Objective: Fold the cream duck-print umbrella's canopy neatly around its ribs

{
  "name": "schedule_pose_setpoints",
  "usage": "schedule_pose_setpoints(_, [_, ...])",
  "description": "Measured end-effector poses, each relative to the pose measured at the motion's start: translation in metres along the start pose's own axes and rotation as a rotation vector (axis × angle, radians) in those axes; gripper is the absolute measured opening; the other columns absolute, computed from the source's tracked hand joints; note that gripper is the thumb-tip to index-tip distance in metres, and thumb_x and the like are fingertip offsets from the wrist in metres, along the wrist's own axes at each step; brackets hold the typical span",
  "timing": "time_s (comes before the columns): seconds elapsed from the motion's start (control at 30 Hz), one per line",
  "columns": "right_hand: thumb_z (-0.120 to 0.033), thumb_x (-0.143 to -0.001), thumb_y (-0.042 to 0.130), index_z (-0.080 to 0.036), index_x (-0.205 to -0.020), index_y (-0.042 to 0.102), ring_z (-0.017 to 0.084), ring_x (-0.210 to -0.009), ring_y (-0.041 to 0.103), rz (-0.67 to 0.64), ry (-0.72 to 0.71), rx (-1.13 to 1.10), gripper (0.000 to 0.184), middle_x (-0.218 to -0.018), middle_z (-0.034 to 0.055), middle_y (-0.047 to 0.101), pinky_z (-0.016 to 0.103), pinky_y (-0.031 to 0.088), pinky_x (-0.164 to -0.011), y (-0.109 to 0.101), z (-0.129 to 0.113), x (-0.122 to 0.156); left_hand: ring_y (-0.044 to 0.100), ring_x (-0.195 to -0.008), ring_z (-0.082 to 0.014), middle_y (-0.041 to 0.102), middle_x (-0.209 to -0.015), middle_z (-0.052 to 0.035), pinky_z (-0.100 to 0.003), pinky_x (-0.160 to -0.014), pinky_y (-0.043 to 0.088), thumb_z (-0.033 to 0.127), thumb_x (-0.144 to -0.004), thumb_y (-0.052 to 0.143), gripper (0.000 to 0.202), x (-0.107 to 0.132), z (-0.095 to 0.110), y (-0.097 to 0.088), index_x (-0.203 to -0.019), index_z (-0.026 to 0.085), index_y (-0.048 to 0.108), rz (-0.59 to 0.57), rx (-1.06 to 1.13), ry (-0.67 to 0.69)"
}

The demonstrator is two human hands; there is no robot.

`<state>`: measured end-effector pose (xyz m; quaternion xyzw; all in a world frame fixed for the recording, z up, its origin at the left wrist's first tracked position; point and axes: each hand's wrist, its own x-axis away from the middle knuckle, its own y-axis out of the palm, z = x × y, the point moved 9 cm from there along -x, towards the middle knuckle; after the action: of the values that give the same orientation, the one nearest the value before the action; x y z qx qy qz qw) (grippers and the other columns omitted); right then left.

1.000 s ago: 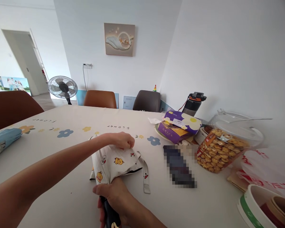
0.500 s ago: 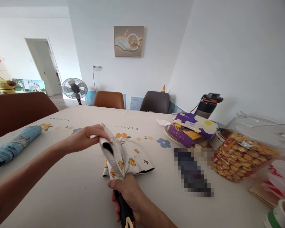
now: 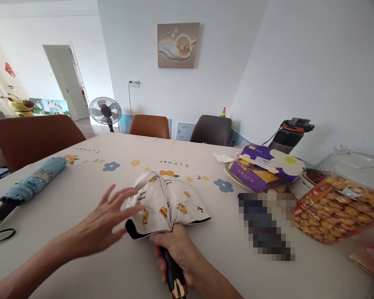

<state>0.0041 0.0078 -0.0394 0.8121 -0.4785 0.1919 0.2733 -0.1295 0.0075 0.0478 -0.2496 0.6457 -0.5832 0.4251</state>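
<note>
A white folding umbrella (image 3: 165, 203) printed with yellow ducks lies in front of me, its canopy loose and partly spread. My right hand (image 3: 177, 249) is wrapped round the top of its black handle, thumb against the fabric's lower edge. The handle, with gold trim, points toward me. Left of the canopy, my left hand (image 3: 104, 220) hovers with fingers spread, its fingertips over the left panel; whether they touch it I cannot tell. A light blue folded umbrella (image 3: 37, 180) with a black handle and wrist strap rests on the table at the left.
On the table (image 3: 90, 257) at right are a purple box (image 3: 252, 176) on a plate, a blurred dark item (image 3: 264, 228), a jar of cookies (image 3: 343, 211) and a black bottle (image 3: 289, 135). Chairs (image 3: 151, 126) stand along the far side, with a fan (image 3: 106, 111) behind.
My left hand has let go of the canopy's edge and opened, moving down and left. The left panel has dropped flatter. The right hand keeps its hold. The view has shifted slightly.
</note>
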Motion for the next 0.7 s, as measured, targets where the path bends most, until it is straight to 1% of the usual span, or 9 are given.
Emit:
schedule_pose_setpoints(0.07, [-0.022, -0.065, 0.055, -0.016, -0.062, 0.045, 0.009, -0.029, 0.04, -0.014, 0.017, 0.025, 0.012, -0.041, -0.0051, 0.044, 0.023, 0.038, -0.025, 0.001, 0.0, 0.001, 0.026, -0.129, -0.0289, 0.031, -0.141, -0.0055, -0.055, -0.106, 0.007, 0.014, -0.07, 0.052, 0.067, -0.004, 0.032, -0.002, -0.133, 0.033, 0.036, -0.028, -0.018, 0.121])
schedule_pose_setpoints(0.1, [-0.021, -0.064, 0.054, -0.016, -0.06, 0.045, 0.008, -0.029, 0.039, -0.016, 0.028, 0.039, 0.011, -0.039, -0.0053, 0.043, 0.022, 0.038, -0.025, 0.002, 0.0, 0.001, 0.026, -0.129, -0.028, 0.033, -0.141, -0.0058, -0.055, -0.107, 0.007, 0.013, -0.071, 0.052, 0.066, -0.007, 0.044, -0.004, -0.132, 0.03, 0.037, -0.014, -0.023, 0.157])
schedule_pose_setpoints(0.17, [-0.02, -0.063, 0.053, -0.015, -0.059, 0.045, 0.008, -0.028, 0.038, -0.014, 0.036, 0.052, 0.01, -0.037, -0.0054, 0.041, 0.021, 0.038, -0.026, 0.001, 0.0, 0.002, 0.036, -0.124, -0.0242, 0.044, -0.132, -0.0061, -0.054, -0.108, 0.01, 0.009, -0.074, 0.047, 0.055, -0.013, 0.056, -0.007, -0.126, 0.027, 0.043, 0.065, -0.031, 0.162])
schedule_pose_setpoints(0.27, [-0.02, -0.063, 0.054, -0.015, -0.059, 0.045, 0.008, -0.029, 0.039, -0.025, 0.019, 0.034, 0.011, -0.039, -0.0051, 0.042, 0.021, 0.038, -0.026, 0.001, 0.0, 0.001, 0.052, -0.101, -0.0169, 0.058, -0.106, -0.0048, -0.046, -0.106, 0.023, 0.003, -0.079, 0.04, 0.039, -0.022, 0.06, -0.009, -0.11, 0.024, 0.053, 0.199, -0.016, 0.166])
schedule_pose_setpoints(0.33, [-0.023, -0.063, 0.057, -0.015, -0.059, 0.046, 0.008, -0.03, 0.04, -0.04, 0.001, 0.02, 0.014, -0.042, -0.0046, 0.043, 0.022, 0.038, -0.026, 0.001, -0.001, 0.001, 0.054, -0.09, -0.0157, 0.059, -0.096, -0.0043, -0.04, -0.098, 0.034, 0.005, -0.08, 0.039, 0.032, -0.027, 0.062, -0.005, -0.103, 0.022, 0.053, 0.192, 0.012, 0.2])
schedule_pose_setpoints(0.4, [-0.031, -0.066, 0.061, -0.014, -0.062, 0.048, 0.008, -0.032, 0.042, -0.052, 0.0, -0.004, 0.021, -0.047, -0.0034, 0.046, 0.022, 0.039, -0.027, 0.001, -0.002, 0.001, 0.054, -0.085, -0.0161, 0.059, -0.091, -0.0042, -0.035, -0.088, 0.041, 0.007, -0.081, 0.041, 0.025, -0.031, 0.063, -0.001, -0.1, 0.021, 0.052, 0.154, 0.04, 0.207])
schedule_pose_setpoints(0.47, [-0.043, -0.07, 0.059, -0.014, -0.067, 0.049, 0.008, -0.034, 0.043, -0.059, 0.016, -0.051, 0.031, -0.052, -0.0018, 0.049, 0.022, 0.039, -0.028, 0.0, -0.002, 0.002, 0.054, -0.084, -0.0169, 0.059, -0.09, -0.0043, -0.032, -0.08, 0.043, 0.009, -0.08, 0.044, 0.02, -0.034, 0.062, 0.001, -0.095, 0.019, 0.051, 0.13, 0.075, 0.17])
schedule_pose_setpoints(0.57, [-0.059, -0.076, 0.043, -0.014, -0.076, 0.052, 0.009, -0.037, 0.046, -0.062, 0.043, -0.123, 0.046, -0.059, 0.0009, 0.052, 0.023, 0.041, -0.031, -0.001, -0.003, 0.004, 0.053, -0.087, -0.0185, 0.058, -0.093, -0.005, -0.032, -0.078, 0.042, 0.015, -0.076, 0.051, 0.018, -0.036, 0.061, 0.002, -0.094, 0.019, 0.049, 0.115, 0.118, 0.124])
schedule_pose_setpoints(0.7, [-0.061, -0.08, 0.033, -0.013, -0.081, 0.053, 0.011, -0.039, 0.049, -0.082, 0.057, -0.166, 0.052, -0.066, 0.004, 0.055, 0.025, 0.043, -0.032, -0.002, -0.003, 0.001, 0.051, -0.075, -0.0161, 0.057, -0.079, -0.0022, -0.03, -0.07, 0.041, 0.009, -0.075, 0.046, 0.014, -0.039, 0.056, 0.006, -0.085, 0.019, 0.049, 0.137, 0.115, 0.116])
